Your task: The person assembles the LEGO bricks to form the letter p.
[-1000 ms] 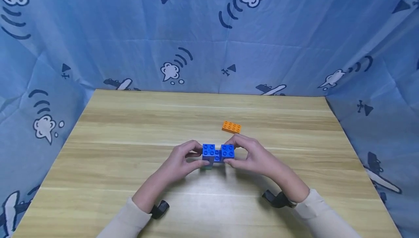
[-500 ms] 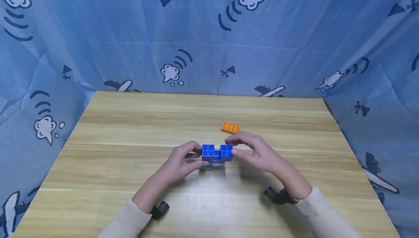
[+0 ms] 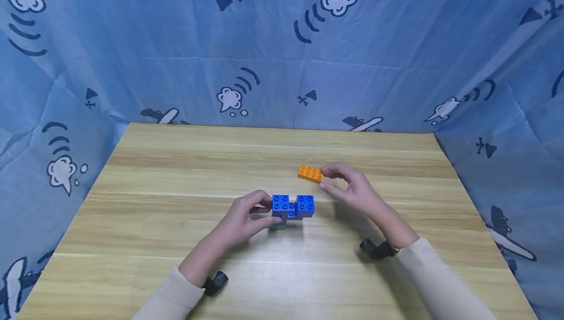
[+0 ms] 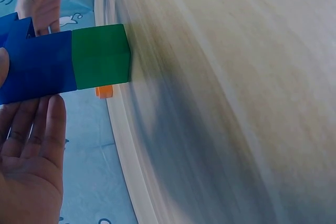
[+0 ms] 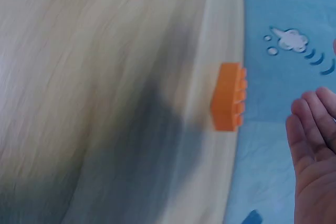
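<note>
My left hand [image 3: 244,217] grips a built-up block of blue toy bricks [image 3: 280,203] at its left tower, thumb on the near side and fingers on the far side. Two blue towers rise from it with a lower studded gap between them. A green brick [image 4: 101,56] forms the bottom end, clearest in the left wrist view. My right hand [image 3: 352,190] holds nothing; its thumb and fingers are spread at the right end of an orange brick [image 3: 310,173] lying studs up on the table. In the right wrist view a gap shows between the fingers [image 5: 304,129] and the orange brick.
The wooden table [image 3: 198,158] extends around both hands. A blue curtain [image 3: 264,26] printed with planes and clouds hangs behind it and along both sides. Dark wrist cameras [image 3: 216,283] are strapped under the wrists.
My right hand has let go of the right blue tower and moved away and to the right, up to the orange brick. The left hand keeps its grip on the blue bricks.
</note>
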Demonstrator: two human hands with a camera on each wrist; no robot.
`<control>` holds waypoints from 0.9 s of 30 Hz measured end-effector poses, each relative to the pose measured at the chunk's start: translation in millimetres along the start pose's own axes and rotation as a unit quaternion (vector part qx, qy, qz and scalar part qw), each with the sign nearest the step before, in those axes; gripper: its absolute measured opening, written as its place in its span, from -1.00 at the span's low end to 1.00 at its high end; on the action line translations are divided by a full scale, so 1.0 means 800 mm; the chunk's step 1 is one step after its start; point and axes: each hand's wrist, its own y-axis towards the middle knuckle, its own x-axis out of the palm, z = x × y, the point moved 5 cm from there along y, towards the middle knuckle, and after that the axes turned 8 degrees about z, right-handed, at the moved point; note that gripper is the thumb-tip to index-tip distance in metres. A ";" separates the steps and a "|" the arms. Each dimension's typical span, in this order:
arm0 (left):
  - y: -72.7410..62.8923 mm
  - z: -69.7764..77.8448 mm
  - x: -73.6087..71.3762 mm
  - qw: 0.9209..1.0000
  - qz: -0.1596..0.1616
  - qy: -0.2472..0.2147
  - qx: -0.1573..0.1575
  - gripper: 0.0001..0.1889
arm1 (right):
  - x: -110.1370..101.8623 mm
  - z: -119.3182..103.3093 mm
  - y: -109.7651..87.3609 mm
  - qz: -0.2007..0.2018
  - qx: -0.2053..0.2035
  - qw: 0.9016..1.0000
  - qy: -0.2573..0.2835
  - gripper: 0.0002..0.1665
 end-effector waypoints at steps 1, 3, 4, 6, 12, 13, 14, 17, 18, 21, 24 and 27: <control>0.000 0.000 0.000 1.000 -0.001 0.000 -0.001 -0.73 | 0.000 0.004 0.002 0.005 0.002 1.000 -0.006 -0.54; 0.000 0.000 0.000 1.000 -0.001 0.001 -0.002 -0.73 | -0.001 0.011 0.004 0.011 0.006 1.000 -0.016 -0.50; 0.000 0.001 0.000 1.000 -0.001 0.001 -0.002 -0.73 | -0.002 0.015 0.006 0.013 0.008 1.000 -0.022 -0.48; 0.000 0.001 0.000 1.000 -0.002 0.001 -0.001 -0.73 | -0.001 0.020 0.009 0.011 0.015 0.999 -0.031 -0.43; 0.000 0.000 0.001 1.000 -0.001 -0.003 -0.002 -0.73 | 0.007 0.039 0.019 -0.023 0.038 0.997 -0.062 -0.35; 0.000 0.000 0.001 1.000 -0.001 -0.004 -0.003 -0.73 | 0.009 0.041 0.020 -0.029 0.044 0.996 -0.067 -0.34; 0.000 0.000 0.002 1.000 -0.001 -0.005 -0.003 -0.73 | 0.010 0.044 0.022 -0.035 0.050 0.996 -0.071 -0.33; 0.000 0.000 0.002 1.000 -0.001 -0.010 -0.003 -0.73 | 0.015 0.050 0.027 -0.050 0.063 0.993 -0.084 -0.30; 0.001 -0.001 0.002 1.000 -0.001 -0.010 -0.003 -0.73 | 0.017 0.052 0.028 -0.054 0.067 0.992 -0.088 -0.29; 0.001 -0.001 0.002 1.000 -0.001 -0.009 -0.002 -0.73 | 0.023 0.056 0.033 -0.067 0.076 0.990 -0.096 -0.28; 0.000 0.000 0.002 1.000 0.000 -0.005 0.000 -0.73 | 0.029 0.058 0.038 -0.077 0.075 0.989 -0.101 -0.28; 0.000 0.000 0.002 1.000 0.002 -0.003 0.002 -0.73 | 0.034 0.059 0.043 -0.083 0.069 0.989 -0.101 -0.29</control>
